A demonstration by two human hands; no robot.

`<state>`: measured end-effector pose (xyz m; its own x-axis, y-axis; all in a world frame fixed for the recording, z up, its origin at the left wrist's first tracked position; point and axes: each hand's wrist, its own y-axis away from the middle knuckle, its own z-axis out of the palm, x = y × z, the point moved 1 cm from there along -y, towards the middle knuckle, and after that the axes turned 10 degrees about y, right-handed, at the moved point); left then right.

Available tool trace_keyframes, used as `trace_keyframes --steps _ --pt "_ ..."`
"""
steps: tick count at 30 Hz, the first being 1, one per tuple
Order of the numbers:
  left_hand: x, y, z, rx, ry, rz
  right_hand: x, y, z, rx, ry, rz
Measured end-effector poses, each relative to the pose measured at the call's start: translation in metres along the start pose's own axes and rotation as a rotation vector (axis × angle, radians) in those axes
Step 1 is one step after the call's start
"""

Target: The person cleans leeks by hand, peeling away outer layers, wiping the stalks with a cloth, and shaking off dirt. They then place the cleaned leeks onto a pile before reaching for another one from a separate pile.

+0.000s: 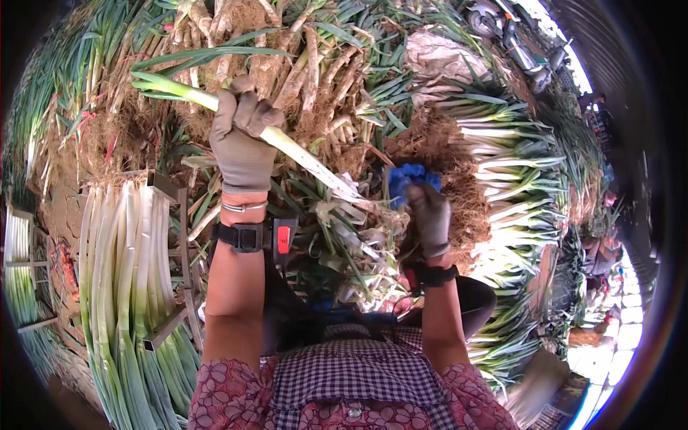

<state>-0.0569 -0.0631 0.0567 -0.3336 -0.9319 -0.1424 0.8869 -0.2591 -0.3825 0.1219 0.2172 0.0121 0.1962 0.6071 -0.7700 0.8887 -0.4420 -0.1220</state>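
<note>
My left hand (242, 132), in a brown-grey glove, is closed round the middle of a long green onion (301, 156). The stalk slants from its green top at upper left to its pale root end at lower right. My right hand (430, 215), also gloved, is curled close to that root end. What its fingers hold, if anything, is hidden. A crumpled blue thing (410, 180) shows just beyond the right fingers. Below the root end lie peeled skins and leaf scraps (365, 247).
Peeled green onions (122, 244) lie in a metal rack (188, 276) at left. Untrimmed onions with soil and roots (312, 68) are heaped ahead. A long row of onions (512, 179) lines the right, roots inward. A pale sack (441, 61) and a parked two-wheeler (519, 46) are farther back.
</note>
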Motion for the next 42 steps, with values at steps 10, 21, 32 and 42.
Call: trace_keyframes --steps 10,21,32,42 --pt "-0.026 0.007 0.01 0.21 -0.58 -0.085 -0.119 -0.003 0.073 -0.053 -0.213 -0.209" --pt "0.007 0.009 0.002 0.462 -0.891 0.325 -0.001 -0.011 -0.005 0.277 -0.266 0.115" --pt "-0.016 0.012 -0.02 0.66 -0.876 0.325 -0.123 0.01 0.059 -0.318 -0.625 0.088" --pt "0.018 0.007 0.008 0.675 -0.968 0.437 0.033 0.024 0.048 -0.389 -0.666 0.411"
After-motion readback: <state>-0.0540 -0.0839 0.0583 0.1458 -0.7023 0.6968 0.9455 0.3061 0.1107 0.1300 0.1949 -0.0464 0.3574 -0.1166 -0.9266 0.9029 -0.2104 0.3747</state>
